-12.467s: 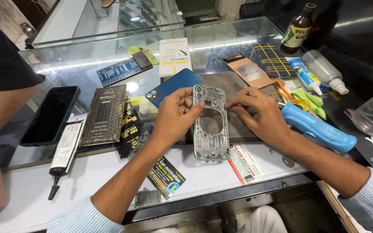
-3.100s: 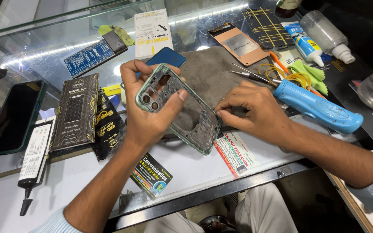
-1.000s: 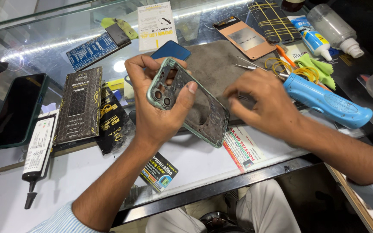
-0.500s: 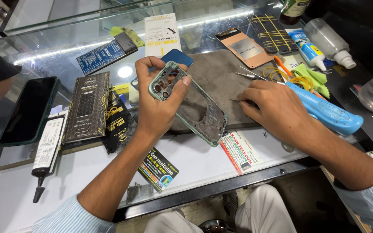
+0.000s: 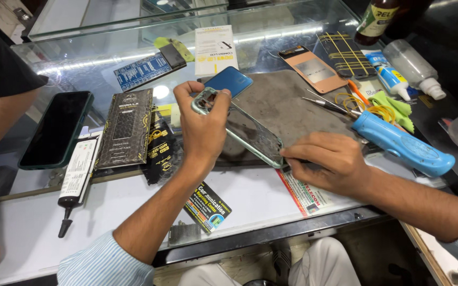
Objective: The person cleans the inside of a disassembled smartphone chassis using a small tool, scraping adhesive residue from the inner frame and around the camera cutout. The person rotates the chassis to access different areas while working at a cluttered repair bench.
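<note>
Here, phone frame (image 5: 239,127) tilted, camera end up-left

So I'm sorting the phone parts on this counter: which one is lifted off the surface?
The pale green phone frame: the left hand grips its camera end, tilted up. The blue back cover and dark phone lie flat.

matt grey mat (image 5: 287,106), glossy glass counter (image 5: 107,63)

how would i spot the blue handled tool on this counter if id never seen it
Start at the grey work mat in the middle of the glass counter and look past its right edge. The blue-handled tool lies there beyond the right hand, the only thick bright blue grip beside yellow bands and green cloth.
</note>
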